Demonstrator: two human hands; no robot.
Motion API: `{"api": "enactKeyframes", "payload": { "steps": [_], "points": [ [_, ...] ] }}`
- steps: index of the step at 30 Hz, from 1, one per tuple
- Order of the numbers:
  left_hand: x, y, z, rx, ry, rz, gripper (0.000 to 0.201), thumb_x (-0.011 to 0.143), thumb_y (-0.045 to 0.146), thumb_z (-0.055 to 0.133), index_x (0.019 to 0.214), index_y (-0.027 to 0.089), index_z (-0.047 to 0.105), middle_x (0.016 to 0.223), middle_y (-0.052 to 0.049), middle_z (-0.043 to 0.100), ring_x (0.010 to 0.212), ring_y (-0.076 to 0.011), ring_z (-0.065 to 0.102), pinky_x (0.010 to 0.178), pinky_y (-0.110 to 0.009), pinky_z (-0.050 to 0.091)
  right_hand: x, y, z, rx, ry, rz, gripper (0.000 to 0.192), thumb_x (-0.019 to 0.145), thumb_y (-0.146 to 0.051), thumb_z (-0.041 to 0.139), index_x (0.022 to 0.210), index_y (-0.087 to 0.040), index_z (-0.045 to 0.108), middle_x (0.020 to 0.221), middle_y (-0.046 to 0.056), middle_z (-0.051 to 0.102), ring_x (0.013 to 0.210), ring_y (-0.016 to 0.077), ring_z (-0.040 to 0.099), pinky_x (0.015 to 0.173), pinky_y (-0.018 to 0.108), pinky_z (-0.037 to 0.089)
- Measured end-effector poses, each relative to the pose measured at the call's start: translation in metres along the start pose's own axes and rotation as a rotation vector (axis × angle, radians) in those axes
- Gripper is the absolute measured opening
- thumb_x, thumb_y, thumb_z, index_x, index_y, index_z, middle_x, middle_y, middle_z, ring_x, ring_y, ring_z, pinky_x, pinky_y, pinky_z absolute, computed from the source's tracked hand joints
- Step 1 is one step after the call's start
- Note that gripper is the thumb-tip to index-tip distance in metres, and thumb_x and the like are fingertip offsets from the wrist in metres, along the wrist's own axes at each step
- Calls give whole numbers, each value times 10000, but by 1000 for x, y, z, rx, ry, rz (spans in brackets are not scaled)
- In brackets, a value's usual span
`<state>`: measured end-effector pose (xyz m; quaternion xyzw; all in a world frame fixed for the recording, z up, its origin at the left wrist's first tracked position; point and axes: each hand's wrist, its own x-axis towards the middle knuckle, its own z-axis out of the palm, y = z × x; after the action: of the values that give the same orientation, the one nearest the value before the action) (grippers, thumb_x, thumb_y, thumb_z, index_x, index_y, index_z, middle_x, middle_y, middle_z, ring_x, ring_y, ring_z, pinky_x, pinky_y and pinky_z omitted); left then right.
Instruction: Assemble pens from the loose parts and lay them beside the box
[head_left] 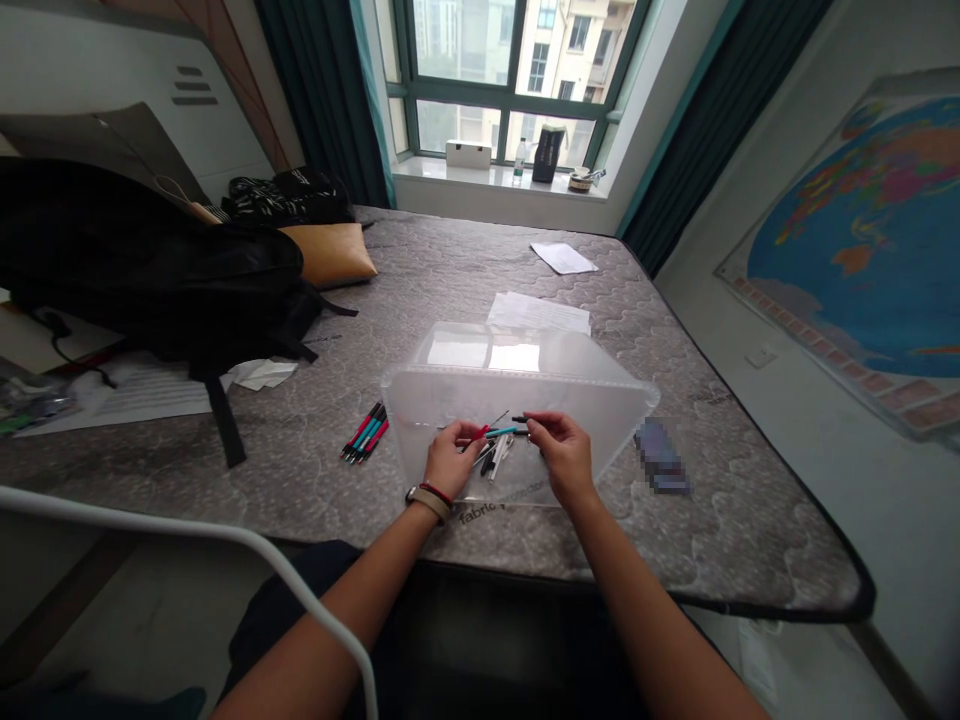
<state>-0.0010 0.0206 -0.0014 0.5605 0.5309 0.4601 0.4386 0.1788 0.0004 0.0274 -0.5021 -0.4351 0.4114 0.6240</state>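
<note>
A translucent plastic box (525, 395) lies with its open side facing me, and both hands are inside its mouth. The fingers of my left hand (452, 462) are pinched around slim pen parts, a red one (480, 433) and a blue one (501, 431) among them. My right hand (564, 455) pinches a short black pen part (520, 418) close to the blue one's end. Below and between the hands, several loose white and black pen pieces (495, 460) lie in the box. Left of it, a row of red, blue and black pens (365, 433) rests on the mattress.
The box and pens are on a grey quilted mattress (442, 260). Paper sheets (540, 312) lie behind the box, a blurred dark object (661, 457) to its right. A black backpack (150, 270) and a tan pouch (330, 250) occupy the left. A white tube (225, 533) crosses the lower left.
</note>
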Motion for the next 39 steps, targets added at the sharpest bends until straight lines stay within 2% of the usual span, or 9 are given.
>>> {"api": "enactKeyframes", "payload": {
  "steps": [3,7,18,32,39],
  "points": [
    [0,0,0,30,4,-19,192,728,329,740,833,176,691,850,-55,717,750,-188,665,735,-329,527,-2,-12,2,51,95,-67,212,771,-316,737,943,-207,675,992,52,706,869,168,625,763,296,508],
    [0,-1,1,50,-2,-5,161,729,302,734,823,178,695,841,-49,719,742,-181,658,732,-322,522,-7,-20,6,37,92,-134,231,772,-275,739,974,-226,639,1016,53,699,949,179,621,822,310,506],
    [0,-4,3,75,-28,30,141,731,277,717,820,171,690,881,-50,733,777,-169,666,764,-309,523,-10,-20,5,-246,134,-317,221,829,-263,643,981,-221,488,989,55,680,898,177,637,686,280,492],
    [1,-3,3,140,-43,37,112,743,236,694,835,174,686,896,-48,730,788,-169,664,767,-310,522,-10,-23,0,-263,108,-326,242,817,-219,633,939,-226,424,976,55,686,880,174,656,684,273,487],
    [0,-6,5,172,-53,71,92,751,224,689,832,180,682,915,-40,730,778,-163,664,754,-298,523,-14,-25,2,-340,46,-324,212,815,-215,624,907,-228,434,970,52,693,814,165,649,677,278,488]
  ]
}}
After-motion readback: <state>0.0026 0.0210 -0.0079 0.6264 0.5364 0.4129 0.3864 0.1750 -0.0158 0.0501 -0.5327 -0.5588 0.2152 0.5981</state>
